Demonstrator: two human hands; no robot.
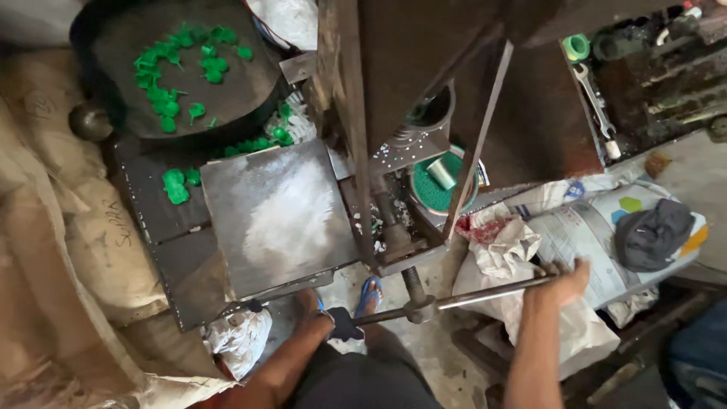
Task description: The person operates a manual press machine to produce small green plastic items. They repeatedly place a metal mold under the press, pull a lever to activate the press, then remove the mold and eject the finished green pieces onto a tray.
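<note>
I stand at a tall, rusty brown steel press [424,91], and everything here lies around it. The floor under it is stained grey concrete [432,341], crowded on every side. Left of the press, dusty tan sacks [68,220] are heaped against the edge of the view. Right of the press, white woven plastic bags [545,242] slump together, with a dark grey cloth bundle [653,233] lying on top of them.

Upper left of the press sits a wide, round black metal pan [182,113] holding a scatter of small green plastic pieces [163,95]; more of them lie on the black boards just below the pan. Between the pan and the press is a flat, square grey steel plate [276,216], dusted white. Just right of the press column, a round bucket of green granules [443,189] has a small pale cup lying in it. Further right, a steel spanner [594,102] rests on a dark shelf.

Below the press, a long steel handle bar [454,299] runs across. My right hand [564,280] wraps tightly around its right end. My left hand [310,303] sits at its left end, by the black grip, but I cannot tell whether those fingers are closed. My foot in a blue sandal [369,291] peeks out under the bar. The press's top is cut off.
</note>
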